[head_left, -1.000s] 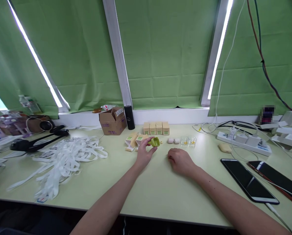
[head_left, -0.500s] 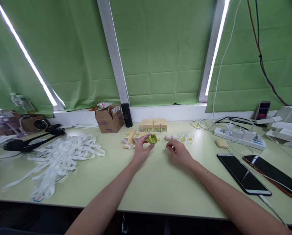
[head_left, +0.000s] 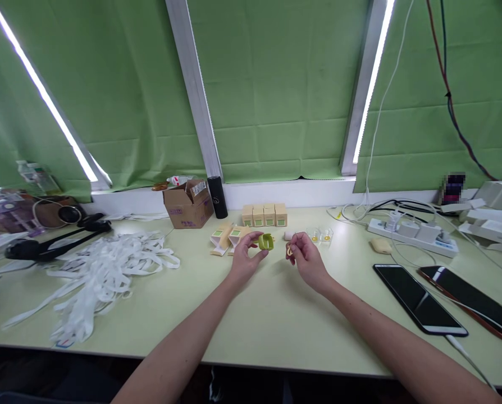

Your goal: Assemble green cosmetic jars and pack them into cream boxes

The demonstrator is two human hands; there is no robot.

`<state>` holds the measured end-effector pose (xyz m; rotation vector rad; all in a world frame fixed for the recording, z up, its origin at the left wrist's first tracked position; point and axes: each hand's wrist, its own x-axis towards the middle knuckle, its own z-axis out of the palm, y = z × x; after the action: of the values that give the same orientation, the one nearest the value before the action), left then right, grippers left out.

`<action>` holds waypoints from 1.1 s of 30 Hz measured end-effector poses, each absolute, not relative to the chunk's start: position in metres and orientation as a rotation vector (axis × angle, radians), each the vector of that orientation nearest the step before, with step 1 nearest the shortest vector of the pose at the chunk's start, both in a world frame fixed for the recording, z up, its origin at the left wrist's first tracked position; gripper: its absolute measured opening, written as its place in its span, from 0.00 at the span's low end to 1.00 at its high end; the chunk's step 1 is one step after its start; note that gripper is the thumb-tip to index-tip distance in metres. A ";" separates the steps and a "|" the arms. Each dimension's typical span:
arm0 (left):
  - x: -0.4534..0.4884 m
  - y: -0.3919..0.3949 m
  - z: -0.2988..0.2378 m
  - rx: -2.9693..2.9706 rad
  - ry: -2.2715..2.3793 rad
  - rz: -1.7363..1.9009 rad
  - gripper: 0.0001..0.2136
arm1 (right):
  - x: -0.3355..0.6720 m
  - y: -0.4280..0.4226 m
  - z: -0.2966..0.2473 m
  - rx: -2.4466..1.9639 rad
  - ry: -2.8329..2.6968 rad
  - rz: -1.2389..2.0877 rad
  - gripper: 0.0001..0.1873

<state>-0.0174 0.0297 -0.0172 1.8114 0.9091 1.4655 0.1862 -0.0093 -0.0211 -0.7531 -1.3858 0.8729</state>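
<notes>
My left hand pinches a small green open case just above the table. My right hand is lifted beside it, fingers pinched on a tiny yellowish piece too small to name. Behind them stands a row of small beige boxes. Two opened beige boxes lie left of the green case. A small white case and clear cups with yellow pieces sit just beyond my right hand.
A heap of white straps covers the left of the table. A cardboard box and a black cylinder stand at the back. Two phones and a power strip with cables lie right.
My right hand rose from resting on the table and now pinches a small yellowish piece. My left hand turned the green case so its opening faces me.
</notes>
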 end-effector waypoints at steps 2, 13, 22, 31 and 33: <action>-0.018 0.030 -0.018 1.823 0.912 1.453 0.21 | 0.187 -0.008 -0.022 -0.766 -1.355 0.845 0.10; -0.017 0.024 -0.020 1.890 0.867 1.379 0.21 | 0.188 -0.017 -0.017 -0.784 -1.393 0.827 0.11; -0.012 0.015 -0.012 1.868 0.846 1.302 0.21 | 0.187 -0.019 -0.020 -0.852 -1.462 0.638 0.11; -0.007 0.009 -0.011 1.950 0.874 1.291 0.21 | 0.186 -0.023 -0.023 -0.857 -1.677 0.254 0.11; -0.007 0.009 -0.012 1.967 0.856 1.295 0.21 | 0.187 -0.023 -0.023 -0.860 -1.741 0.145 0.12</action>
<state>-0.0073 0.0091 -0.0119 1.9667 0.8560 1.2953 0.1871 -0.0228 -0.0228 -0.8598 -1.7407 0.1445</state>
